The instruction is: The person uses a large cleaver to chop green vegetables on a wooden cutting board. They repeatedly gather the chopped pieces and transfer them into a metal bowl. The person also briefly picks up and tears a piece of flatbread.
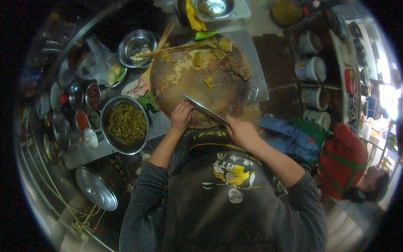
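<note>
A round wooden chopping block (189, 85) lies before me, with yellowish-green leafy pieces (209, 82) scattered on its surface. My right hand (241, 130) is closed around the handle of a knife (204, 108), whose blade slants across the block's near part. Beside the blade, at the block's near left edge, rests my left hand (182, 115), fingers bent; whether something small is under them cannot be told. Long chopsticks (176, 49) cross the block's far side, near a green vegetable piece (206, 34). A steel bowl of chopped greens (126, 124) stands left of the block.
Left are a steel bowl with pale pieces (137, 48), a plastic bag (100, 64), a patterned cloth (137, 88) and several small containers. A lidded pot (96, 189) stands lower left. White buckets (311, 69) line the right side; a person in red (341, 160) is at the right.
</note>
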The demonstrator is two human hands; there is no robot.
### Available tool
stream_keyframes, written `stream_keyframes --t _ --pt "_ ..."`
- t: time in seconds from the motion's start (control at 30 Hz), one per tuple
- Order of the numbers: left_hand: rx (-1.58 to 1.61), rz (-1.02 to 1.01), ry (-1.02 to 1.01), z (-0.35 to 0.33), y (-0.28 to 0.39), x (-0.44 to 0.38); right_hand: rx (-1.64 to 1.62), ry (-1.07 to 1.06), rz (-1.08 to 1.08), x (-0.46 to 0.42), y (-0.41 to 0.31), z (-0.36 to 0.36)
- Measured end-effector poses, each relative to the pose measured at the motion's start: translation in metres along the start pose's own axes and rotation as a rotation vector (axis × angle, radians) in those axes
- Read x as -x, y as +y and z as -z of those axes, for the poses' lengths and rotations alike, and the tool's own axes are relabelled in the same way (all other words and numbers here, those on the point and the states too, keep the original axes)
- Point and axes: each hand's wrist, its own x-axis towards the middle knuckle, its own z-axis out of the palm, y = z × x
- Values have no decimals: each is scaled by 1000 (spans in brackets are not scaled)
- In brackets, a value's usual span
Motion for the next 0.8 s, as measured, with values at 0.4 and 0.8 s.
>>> stream_keyframes --t 0.4,0.8 --pt "-37 14 -43 0 0 2 98 -104 8 -7 1 23" --pt "-11 19 -45 -3 -3 -1 138 -105 45 -23 7 25"
